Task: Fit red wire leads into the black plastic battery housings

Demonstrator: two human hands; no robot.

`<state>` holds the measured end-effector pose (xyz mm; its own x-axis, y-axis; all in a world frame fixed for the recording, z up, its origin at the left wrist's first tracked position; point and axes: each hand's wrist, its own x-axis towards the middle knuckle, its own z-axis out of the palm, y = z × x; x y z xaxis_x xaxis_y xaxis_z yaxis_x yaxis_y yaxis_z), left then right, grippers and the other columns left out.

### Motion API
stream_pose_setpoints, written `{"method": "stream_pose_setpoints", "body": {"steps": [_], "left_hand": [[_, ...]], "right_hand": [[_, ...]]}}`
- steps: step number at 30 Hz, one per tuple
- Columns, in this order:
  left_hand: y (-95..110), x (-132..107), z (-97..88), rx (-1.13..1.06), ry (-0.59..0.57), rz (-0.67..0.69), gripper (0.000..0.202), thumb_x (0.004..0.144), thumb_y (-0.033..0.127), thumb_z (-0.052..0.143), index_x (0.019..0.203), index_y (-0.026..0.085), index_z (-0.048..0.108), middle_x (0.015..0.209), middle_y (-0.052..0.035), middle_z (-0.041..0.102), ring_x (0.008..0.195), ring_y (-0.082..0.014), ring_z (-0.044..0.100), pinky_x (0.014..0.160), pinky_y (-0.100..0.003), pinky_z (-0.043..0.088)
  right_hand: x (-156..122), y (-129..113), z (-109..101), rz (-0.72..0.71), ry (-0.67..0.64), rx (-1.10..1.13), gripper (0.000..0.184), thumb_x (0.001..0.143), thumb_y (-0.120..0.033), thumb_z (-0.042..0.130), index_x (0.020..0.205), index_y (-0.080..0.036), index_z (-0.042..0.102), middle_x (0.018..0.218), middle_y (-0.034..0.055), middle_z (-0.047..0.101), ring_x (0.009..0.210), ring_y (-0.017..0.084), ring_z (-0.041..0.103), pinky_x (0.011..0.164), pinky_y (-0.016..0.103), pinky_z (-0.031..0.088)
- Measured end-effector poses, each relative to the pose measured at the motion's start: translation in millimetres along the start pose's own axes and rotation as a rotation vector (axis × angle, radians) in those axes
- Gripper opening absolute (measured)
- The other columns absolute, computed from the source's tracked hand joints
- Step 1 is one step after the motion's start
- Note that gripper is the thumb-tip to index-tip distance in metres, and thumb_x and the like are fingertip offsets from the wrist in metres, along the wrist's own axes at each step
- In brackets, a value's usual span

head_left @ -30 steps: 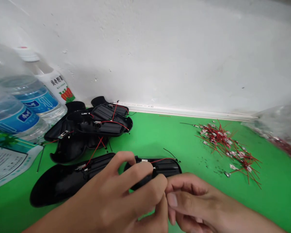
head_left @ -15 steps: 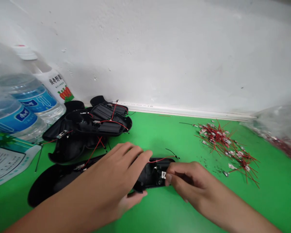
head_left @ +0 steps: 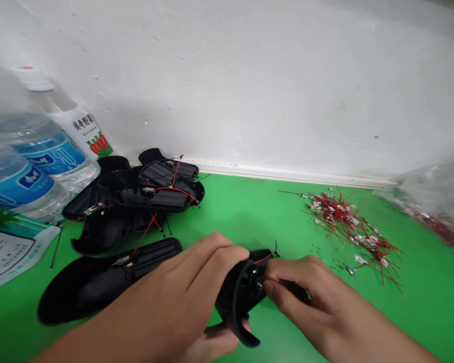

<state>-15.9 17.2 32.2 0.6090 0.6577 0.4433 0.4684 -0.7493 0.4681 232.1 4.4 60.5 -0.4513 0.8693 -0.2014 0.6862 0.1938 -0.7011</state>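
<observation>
My left hand [head_left: 208,275] is wrapped round a black plastic shell [head_left: 230,300], a hollow housing half tilted so its curved rim faces me. A red wire [head_left: 263,259] with a black end runs along the shell's far edge. The thumb and forefinger of my right hand [head_left: 306,290] are pinched at the shell's inside, on a small metal contact plate [head_left: 260,285] that is mostly hidden by the fingertips. Left of my hands, partly behind my left forearm, lies another black shell [head_left: 79,290] with a metal contact and a red wire.
Several black shells with red wires [head_left: 136,201] are piled at the back left. Water bottles [head_left: 34,176] and a printed pouch [head_left: 15,252] stand left. Right, red-wired metal contacts [head_left: 340,214] lie heaped on the green table [head_left: 249,212]; a clear bag [head_left: 439,201] holds more.
My left hand has turned and tilted the held shell, separating it visibly from the shell on the left. My right fingers have moved slightly right and down, and the metal plate is now more hidden.
</observation>
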Motion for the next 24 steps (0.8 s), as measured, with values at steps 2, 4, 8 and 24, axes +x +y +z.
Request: {"method": "stream_pose_setpoints", "body": {"steps": [2,4,8,24], "left_hand": [[0.1,0.0,1.2,0.036,0.009,0.016,0.083,0.063,0.012,0.097,0.131,0.023,0.051,0.117,0.0033,0.071,0.109,-0.0154,0.071,0.097,-0.020,0.054],[1.7,0.6,-0.1,0.071,-0.001,0.012,0.080,0.064,0.012,0.096,0.130,0.022,0.052,0.117,0.0031,0.071,0.112,-0.0158,0.071,0.101,-0.021,0.053],[6.8,0.8,-4.8,0.084,-0.013,0.001,0.089,0.057,0.013,0.101,0.129,0.023,0.051,0.119,0.0042,0.071,0.113,-0.0164,0.070,0.099,-0.021,0.052],[2.5,-3.4,0.6,0.157,-0.023,0.084,0.091,0.061,0.025,0.104,0.133,0.019,0.050,0.119,0.0012,0.072,0.110,-0.0201,0.071,0.094,-0.028,0.056]], "right_hand": [[-0.9,-1.1,-0.2,0.007,0.005,-0.008,0.043,0.103,-0.037,0.038,0.083,-0.018,0.071,0.090,0.0110,0.076,0.080,0.023,0.068,0.070,0.034,0.049],[-1.2,-1.7,0.2,0.016,0.005,-0.011,0.043,0.103,-0.040,0.039,0.081,-0.019,0.069,0.086,0.0097,0.075,0.078,0.022,0.067,0.070,0.034,0.049],[0.5,-2.2,2.0,0.028,-0.002,-0.013,0.043,0.104,-0.042,0.039,0.084,-0.019,0.070,0.087,0.0088,0.075,0.081,0.022,0.069,0.073,0.034,0.051],[3.1,-8.2,0.5,-0.038,0.004,0.031,0.034,0.097,-0.032,0.037,0.067,-0.023,0.047,0.058,0.0045,0.054,0.052,0.017,0.042,0.051,0.032,0.031]]}}
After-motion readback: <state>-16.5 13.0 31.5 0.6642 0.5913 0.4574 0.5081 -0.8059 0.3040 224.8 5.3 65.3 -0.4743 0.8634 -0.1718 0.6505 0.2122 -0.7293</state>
